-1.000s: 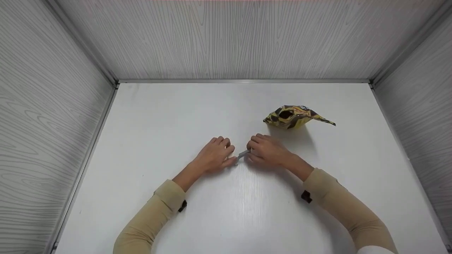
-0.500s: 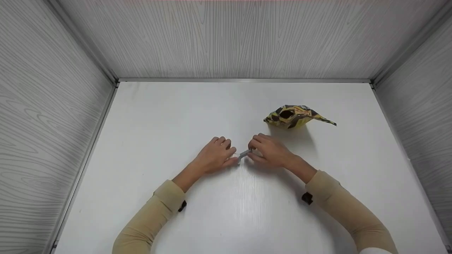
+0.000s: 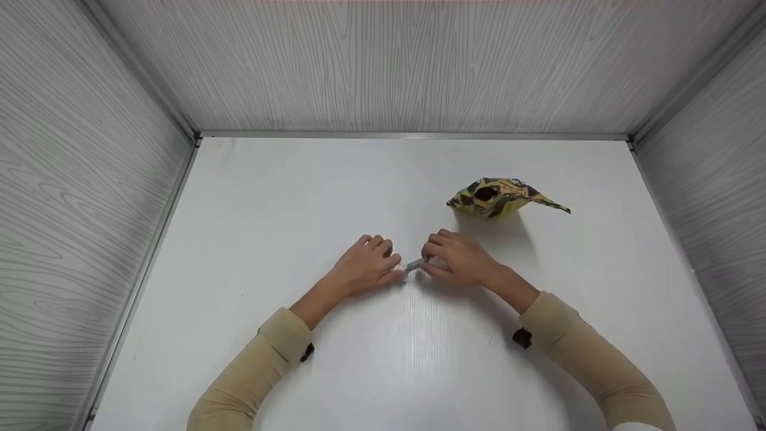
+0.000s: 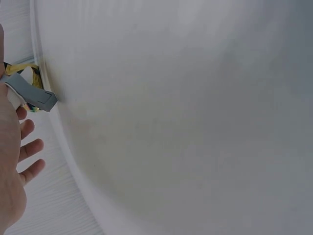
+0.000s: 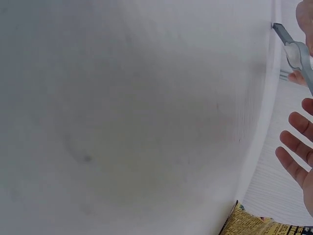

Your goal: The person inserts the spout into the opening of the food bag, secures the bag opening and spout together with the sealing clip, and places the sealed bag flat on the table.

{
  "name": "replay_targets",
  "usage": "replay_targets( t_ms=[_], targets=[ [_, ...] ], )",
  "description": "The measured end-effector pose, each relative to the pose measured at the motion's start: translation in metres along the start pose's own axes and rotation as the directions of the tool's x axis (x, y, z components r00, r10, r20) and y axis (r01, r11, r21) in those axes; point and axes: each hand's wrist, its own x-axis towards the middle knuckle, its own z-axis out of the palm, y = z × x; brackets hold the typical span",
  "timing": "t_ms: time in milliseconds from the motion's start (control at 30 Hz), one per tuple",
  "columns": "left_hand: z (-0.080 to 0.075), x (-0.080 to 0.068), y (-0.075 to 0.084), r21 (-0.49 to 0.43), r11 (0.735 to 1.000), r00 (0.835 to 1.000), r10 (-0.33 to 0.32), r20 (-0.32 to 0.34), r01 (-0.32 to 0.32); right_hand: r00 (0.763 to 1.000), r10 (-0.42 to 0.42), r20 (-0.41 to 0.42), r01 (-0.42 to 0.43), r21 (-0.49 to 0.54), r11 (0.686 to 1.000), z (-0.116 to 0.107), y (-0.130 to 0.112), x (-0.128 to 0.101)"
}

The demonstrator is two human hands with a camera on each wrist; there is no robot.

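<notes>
A grey plastic clip (image 3: 415, 264) with a round white middle is held between both hands, close over the white table. My left hand (image 3: 362, 267) pinches its left end with thumb and index finger. In the left wrist view the grey clip (image 4: 34, 94) projects past the hand, its other fingers loosely spread. My right hand (image 3: 459, 258) pinches the opposite end, thumb below and fingers curled above. In the right wrist view the grey clip (image 5: 282, 33) shows a ring-shaped centre, partly cut off by the frame edge. The fingertips' contact is mostly hidden.
A yellow and black printed bag (image 3: 508, 195) stands upright behind my right hand, with a dark hole at its top and a corner pointing right. Wood-grain panels (image 3: 383, 66) wall in the white table (image 3: 287, 197) at the back and both sides.
Both hands have shifted slightly right and toward me with the clip between them. The right thumb is straighter, with more gap to the fingers. The bag stays put.
</notes>
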Motion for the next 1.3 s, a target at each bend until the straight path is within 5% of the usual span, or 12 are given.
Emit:
replay_targets(
  t_ms=[667,1300],
  targets=[
    [0.0019,-0.0047,0.0029,-0.041,0.999,0.999,-0.030,-0.028,0.028,0.989,-0.119,-0.089,0.111,-0.086,0.990,0.0014,-0.0004,-0.0012],
    [0.0025,-0.0034,0.0094,-0.067,0.994,0.996,-0.083,-0.008,0.083,0.987,-0.112,-0.112,0.087,-0.206,0.975,0.0046,-0.0006,-0.0043]
  ],
)
